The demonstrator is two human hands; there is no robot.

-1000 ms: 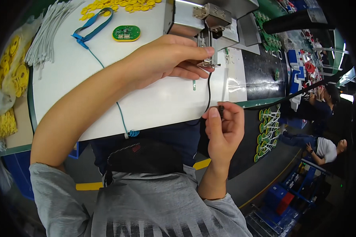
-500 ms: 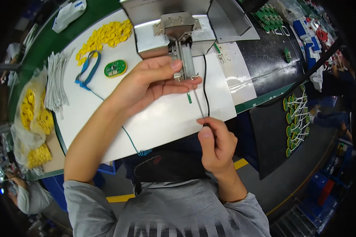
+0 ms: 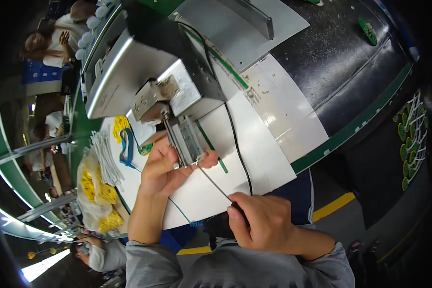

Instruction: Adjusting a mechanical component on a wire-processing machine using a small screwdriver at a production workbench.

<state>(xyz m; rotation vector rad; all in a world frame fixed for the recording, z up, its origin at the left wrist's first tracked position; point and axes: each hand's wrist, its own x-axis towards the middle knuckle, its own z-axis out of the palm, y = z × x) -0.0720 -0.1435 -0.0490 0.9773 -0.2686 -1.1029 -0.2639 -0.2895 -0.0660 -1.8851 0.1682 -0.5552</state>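
My left hand [image 3: 159, 169] grips the end of a metal rail fixture [image 3: 187, 140], thumb on one side and fingertips round the far edge. The fixture juts out from the front of a silver metal machine [image 3: 129, 79]. In my right hand [image 3: 269, 223] is a screwdriver [image 3: 214, 183] with a dark handle and a long thin shaft. Its tip meets the near end of the fixture, beside my left fingertips; the exact contact is too small to make out. A narrow green strip [image 3: 219, 160] lies beside the fixture.
A black cable [image 3: 234, 132] runs past the machine over the white sheet [image 3: 269, 163]. Left are yellow discs [image 3: 120, 128], a blue strap [image 3: 126, 148], white cables [image 3: 106, 158] and a bag of yellow parts [image 3: 93, 180]. Green boards [image 3: 408, 144] hang right. Other people [image 3: 108, 254] are beyond.
My view has turned, so the machine now appears tilted and further left. Both hands keep their grips, and the screwdriver still reaches the fixture's end.
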